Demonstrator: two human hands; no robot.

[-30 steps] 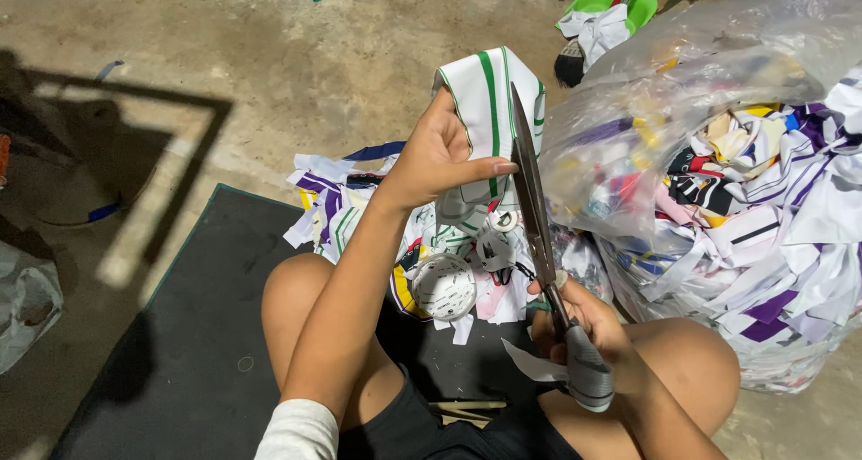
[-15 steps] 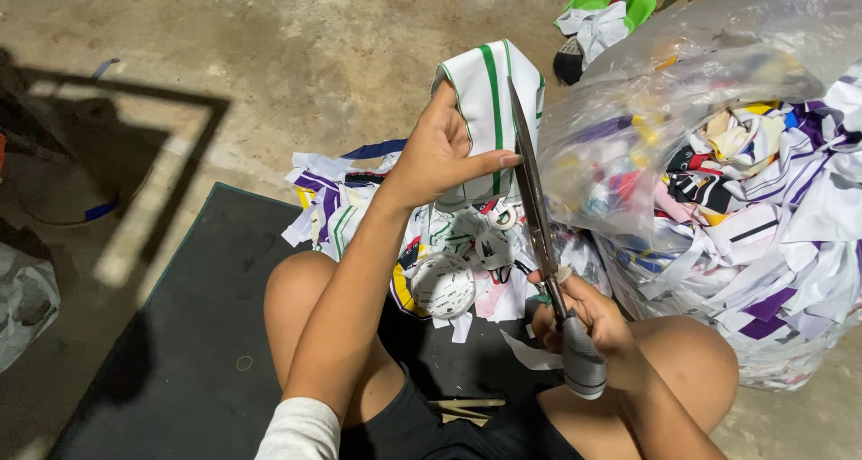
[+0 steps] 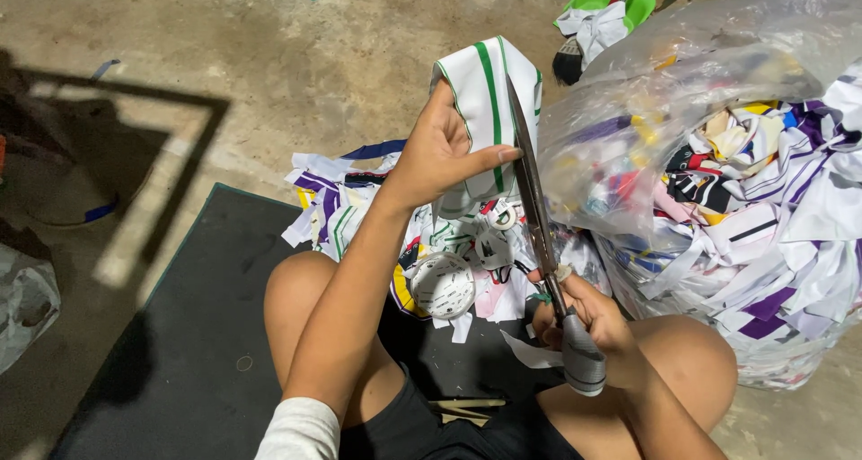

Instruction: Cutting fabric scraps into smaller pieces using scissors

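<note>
The long scissors [image 3: 536, 209] stand almost straight up, tips pointing far, blades shut together along the right edge of a white cloth [image 3: 489, 110] with green stripes. The right hand [image 3: 579, 321] is wrapped tight on the handles, near the knees. The left hand [image 3: 440, 150] pinches the cloth. Scraps [image 3: 359, 200] lie below. A big clear bag [image 3: 718, 155] of colourful scraps sits right. A black mat [image 3: 189, 334] lies left.
</note>
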